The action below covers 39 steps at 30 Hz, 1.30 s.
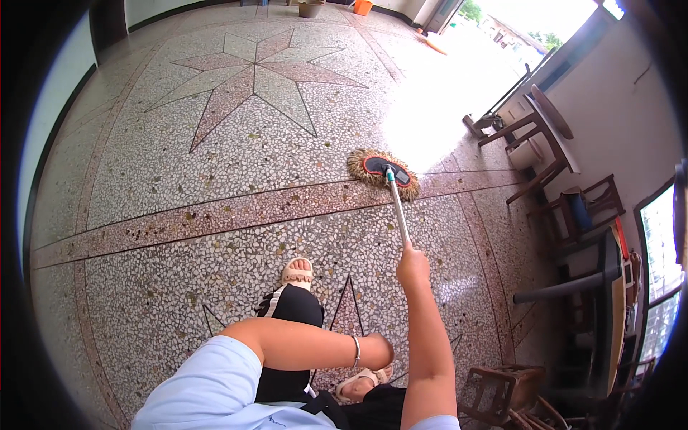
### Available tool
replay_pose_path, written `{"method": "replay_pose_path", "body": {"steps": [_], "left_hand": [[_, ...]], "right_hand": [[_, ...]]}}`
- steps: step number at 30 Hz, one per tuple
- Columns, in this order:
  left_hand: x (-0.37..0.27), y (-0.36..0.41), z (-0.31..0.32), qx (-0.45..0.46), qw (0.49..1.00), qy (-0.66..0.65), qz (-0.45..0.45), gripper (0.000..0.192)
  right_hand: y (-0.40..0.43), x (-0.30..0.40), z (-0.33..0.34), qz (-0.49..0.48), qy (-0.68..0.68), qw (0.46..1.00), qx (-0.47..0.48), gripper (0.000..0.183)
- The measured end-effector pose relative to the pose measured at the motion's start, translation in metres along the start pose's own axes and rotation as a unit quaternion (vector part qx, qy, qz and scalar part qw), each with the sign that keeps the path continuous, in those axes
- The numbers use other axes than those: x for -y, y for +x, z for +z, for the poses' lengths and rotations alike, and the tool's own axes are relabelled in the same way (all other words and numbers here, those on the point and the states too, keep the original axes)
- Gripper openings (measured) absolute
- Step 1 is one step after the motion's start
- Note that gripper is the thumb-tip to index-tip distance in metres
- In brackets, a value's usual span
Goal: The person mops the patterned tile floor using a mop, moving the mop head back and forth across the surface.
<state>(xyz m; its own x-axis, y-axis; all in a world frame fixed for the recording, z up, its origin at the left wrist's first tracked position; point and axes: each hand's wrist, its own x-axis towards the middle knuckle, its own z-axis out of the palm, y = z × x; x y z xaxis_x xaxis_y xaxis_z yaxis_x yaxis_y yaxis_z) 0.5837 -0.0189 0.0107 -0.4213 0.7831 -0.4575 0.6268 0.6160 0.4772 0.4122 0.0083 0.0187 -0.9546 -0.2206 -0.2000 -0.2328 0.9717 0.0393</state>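
My right hand [413,264] is closed around the metal handle [400,214] of a dust mop, arm stretched forward. The mop head [382,171] rests flat on the terrazzo floor, its tan strands fringing a dark plate with red trim. It lies partly across a reddish floor band [301,200]. My left hand [380,350], with a silver bracelet [356,352] at the wrist, reaches across my body beside the right forearm. Its fingers are hidden, so I cannot tell whether it holds the handle's upper part, which is also out of sight.
A wooden table [556,134], a wooden chair [604,199] and a wooden stool [502,392] line the right side. A dark table leg [559,287] juts toward the floor. Bright light enters through a doorway at upper right. A bucket [310,8] and an orange container [363,7] stand far ahead.
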Motion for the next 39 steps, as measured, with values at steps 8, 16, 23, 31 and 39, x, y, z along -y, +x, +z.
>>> {"method": "replay_pose_path", "body": {"steps": [8, 16, 23, 31, 39], "left_hand": [[-0.005, -0.012, 0.002, -0.048, 0.999, 0.002, -0.001, 0.020], [-0.033, -0.047, -0.004, 0.045, 0.996, 0.024, 0.075, 0.030], [-0.030, -0.065, -0.024, 0.119, 0.989, 0.061, 0.068, 0.042], [-0.004, -0.014, 0.008, -0.039, 0.999, 0.012, -0.007, 0.021], [0.011, 0.001, 0.010, -0.056, 0.998, 0.022, -0.014, 0.022]], "right_hand": [[-0.186, -0.081, -0.040, -0.054, 0.019, 0.998, 0.032, 0.041], [-0.311, -0.088, -0.154, -0.029, 0.079, 0.996, 0.033, 0.036], [-0.270, -0.055, -0.123, -0.005, 0.055, 0.996, -0.066, 0.031], [-0.134, -0.018, -0.006, 0.008, 0.054, 0.998, -0.036, 0.039], [-0.150, -0.085, 0.010, 0.019, 0.069, 0.996, -0.044, 0.041]]}}
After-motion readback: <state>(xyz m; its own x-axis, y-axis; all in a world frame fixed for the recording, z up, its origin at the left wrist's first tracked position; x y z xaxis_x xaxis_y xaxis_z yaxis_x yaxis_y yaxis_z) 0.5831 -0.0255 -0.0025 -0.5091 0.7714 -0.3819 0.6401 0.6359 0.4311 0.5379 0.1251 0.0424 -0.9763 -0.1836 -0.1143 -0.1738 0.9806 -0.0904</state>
